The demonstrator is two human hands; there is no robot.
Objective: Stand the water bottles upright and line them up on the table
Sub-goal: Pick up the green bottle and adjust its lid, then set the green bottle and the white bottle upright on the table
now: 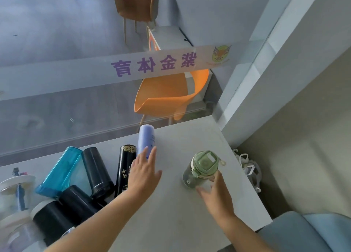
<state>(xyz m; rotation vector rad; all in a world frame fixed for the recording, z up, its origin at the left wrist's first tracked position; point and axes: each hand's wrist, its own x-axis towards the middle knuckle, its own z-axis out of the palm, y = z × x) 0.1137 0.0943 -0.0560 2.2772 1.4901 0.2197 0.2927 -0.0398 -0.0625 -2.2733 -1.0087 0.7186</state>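
Note:
A green-lidded bottle (201,168) stands upright on the grey table (171,213) at the right. My right hand (216,194) is just in front of it, fingers spread, thumb near its side. My left hand (144,172) reaches with fingers apart over a lavender bottle (145,138) lying on its side. Left of it lie a black bottle with gold trim (125,166), a dark bottle (96,172), a blue transparent bottle (60,172) and two more black bottles (76,200) (51,221).
A glass partition with purple lettering (153,64) runs along the table's far edge; an orange chair (165,96) and a brown chair (136,3) stand beyond it. A clear white-lidded container (15,191) sits at far left. White bags (248,168) lie past the right edge.

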